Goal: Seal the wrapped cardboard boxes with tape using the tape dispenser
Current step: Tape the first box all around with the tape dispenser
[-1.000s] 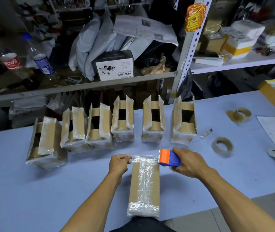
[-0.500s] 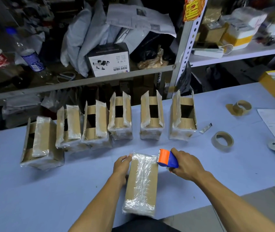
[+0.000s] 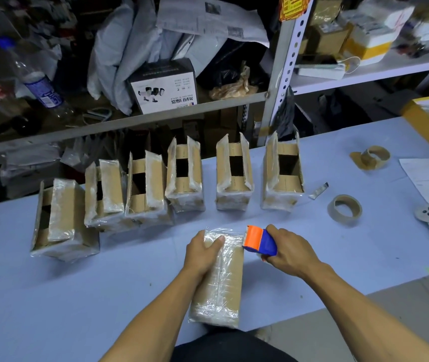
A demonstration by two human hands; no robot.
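While the left hand lay on the far end of the wrapped box at the near edge of the worktop, with its thumb pressed on the clear tape, the right hand gripped the tape dispenser tightly, touching the box's far right corner. To do this step well, I think the thumb had to hold the tape end firmly while the dispenser kept the strip tight and straight, so no wrinkles formed. Six open boxes waited in a row toward the far edge.
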